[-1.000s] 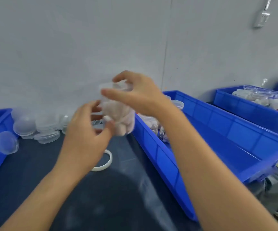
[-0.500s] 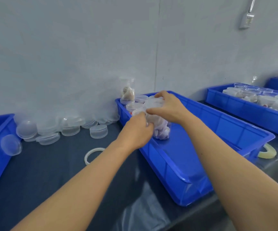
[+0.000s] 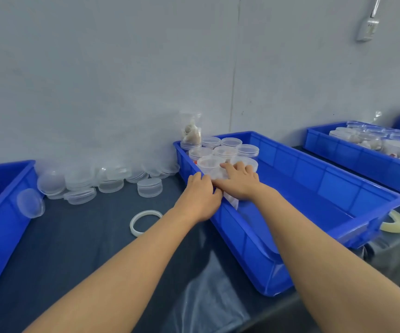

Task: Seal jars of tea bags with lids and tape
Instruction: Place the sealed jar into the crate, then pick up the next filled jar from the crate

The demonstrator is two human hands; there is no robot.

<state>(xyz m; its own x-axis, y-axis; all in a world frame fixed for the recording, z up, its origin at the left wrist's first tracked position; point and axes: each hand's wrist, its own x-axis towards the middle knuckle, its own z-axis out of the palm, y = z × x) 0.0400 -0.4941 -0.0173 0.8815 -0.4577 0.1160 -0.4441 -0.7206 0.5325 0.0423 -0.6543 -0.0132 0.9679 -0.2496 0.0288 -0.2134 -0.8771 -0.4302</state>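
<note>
You have glossy, smooth blue plastic in the bin [image 3: 290,164]. Jars [image 3: 227,152] and loose lids [image 3: 149,187]: clear plastic, faintly frosted. Tape roll [image 3: 145,223]: translucent, whitish, slick. Surface [image 3: 74,236]: dark matt cover, with shiny, wrinkled clear film at its near edge. Wall [image 3: 98,80]: matt, pale.

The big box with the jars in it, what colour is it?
Bright blue box, seen in the head view.

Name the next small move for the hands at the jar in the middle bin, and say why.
Probably let go and draw both hands back. The jar already stands lidded in the blue bin, beside the other lidded jars. The right hand lies on its lid and the left hand grips its side, so nothing seems left to do here.
</note>
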